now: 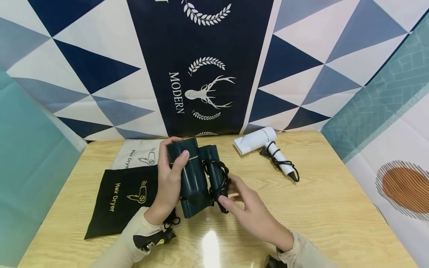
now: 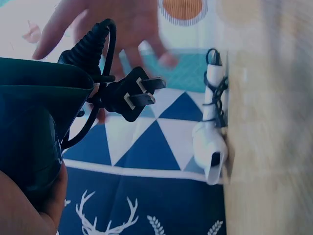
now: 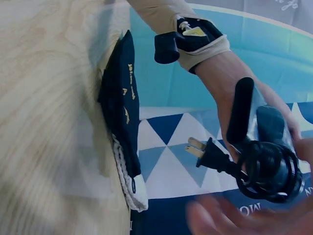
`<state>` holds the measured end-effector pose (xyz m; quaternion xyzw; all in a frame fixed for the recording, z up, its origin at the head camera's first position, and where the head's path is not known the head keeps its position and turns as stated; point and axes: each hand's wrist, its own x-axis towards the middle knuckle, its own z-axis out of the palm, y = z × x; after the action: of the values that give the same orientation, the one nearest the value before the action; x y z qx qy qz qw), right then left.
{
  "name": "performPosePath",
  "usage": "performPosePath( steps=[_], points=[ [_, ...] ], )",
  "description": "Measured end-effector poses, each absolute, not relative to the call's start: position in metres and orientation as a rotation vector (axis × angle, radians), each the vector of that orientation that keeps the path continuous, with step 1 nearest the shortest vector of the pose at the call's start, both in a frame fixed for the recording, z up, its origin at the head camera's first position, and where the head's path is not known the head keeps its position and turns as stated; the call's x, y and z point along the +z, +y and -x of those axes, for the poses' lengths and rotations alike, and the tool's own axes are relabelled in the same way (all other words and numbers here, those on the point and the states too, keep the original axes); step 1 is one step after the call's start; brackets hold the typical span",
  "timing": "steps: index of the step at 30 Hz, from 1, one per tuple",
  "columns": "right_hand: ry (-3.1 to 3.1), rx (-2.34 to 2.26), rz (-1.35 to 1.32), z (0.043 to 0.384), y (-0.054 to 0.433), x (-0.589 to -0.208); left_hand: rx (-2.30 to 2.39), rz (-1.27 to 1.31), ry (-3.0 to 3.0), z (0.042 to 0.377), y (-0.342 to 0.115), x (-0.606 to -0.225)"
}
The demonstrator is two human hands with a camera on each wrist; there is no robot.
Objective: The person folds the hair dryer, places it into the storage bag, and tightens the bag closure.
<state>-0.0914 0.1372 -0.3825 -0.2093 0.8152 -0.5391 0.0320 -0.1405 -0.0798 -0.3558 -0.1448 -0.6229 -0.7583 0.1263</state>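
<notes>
My left hand point(image 1: 169, 182) grips a dark green hair dryer point(image 1: 194, 175) by its barrel, thumb across the front, and holds it up over the table. The handle lies folded alongside the barrel, with a black cord point(image 1: 222, 175) wound around it. A two-pin plug point(image 2: 129, 95) sticks out at the end of the handle, also seen in the right wrist view. Close to the wound cord is my right hand point(image 1: 249, 208), its fingers spread and loosely bent around the handle's end; they look blurred in the right wrist view.
A white hair dryer point(image 1: 256, 141) with its cord wound on the handle lies at the back right of the wooden table point(image 1: 301, 223). On the left lie a black drawstring pouch point(image 1: 124, 193) and a white pouch point(image 1: 129, 152), both printed "Hair Dryer". Patterned cloth walls stand around.
</notes>
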Motion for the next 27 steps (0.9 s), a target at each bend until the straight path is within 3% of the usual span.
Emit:
performPosePath(
  steps=[17, 27],
  points=[
    [2.206, -1.743, 0.550, 0.100, 0.151, -0.375, -2.175, 0.537, -1.859, 0.134, -0.056, -0.367],
    [2.145, -1.812, 0.530, 0.098, 0.154, -0.375, -2.164, 0.482, -1.928, 0.127, -0.053, -0.364]
  ],
)
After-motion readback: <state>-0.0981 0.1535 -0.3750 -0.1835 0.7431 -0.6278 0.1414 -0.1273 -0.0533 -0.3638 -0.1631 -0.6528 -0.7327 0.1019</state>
